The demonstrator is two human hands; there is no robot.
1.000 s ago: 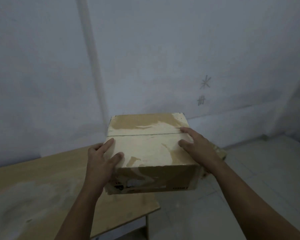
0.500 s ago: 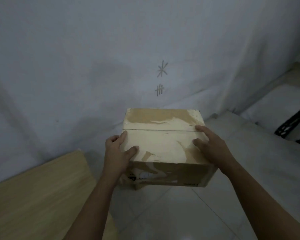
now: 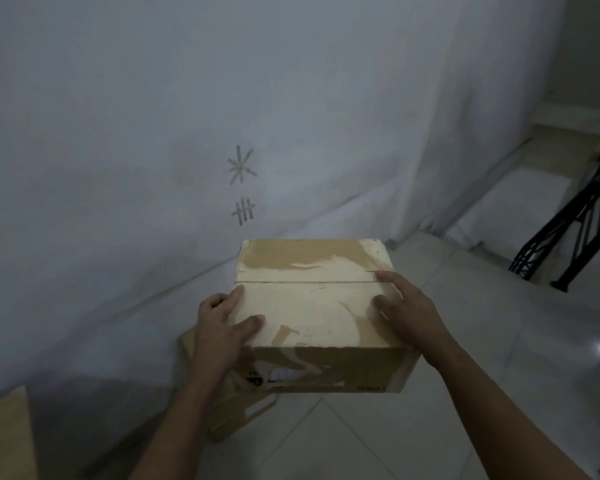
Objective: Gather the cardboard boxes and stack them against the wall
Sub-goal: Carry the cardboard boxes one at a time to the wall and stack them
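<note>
A cardboard box (image 3: 312, 306) is held in the air between both hands, close to the white wall (image 3: 118, 133). The fingers (image 3: 235, 298) of the left hand (image 3: 222, 327) are curled over its left top edge, the thumb laid on the lid; the right hand (image 3: 409, 313) is clasped round the right edge likewise. A second box (image 3: 243, 414) is seen on the tiled floor (image 3: 465, 393) just beneath.
</note>
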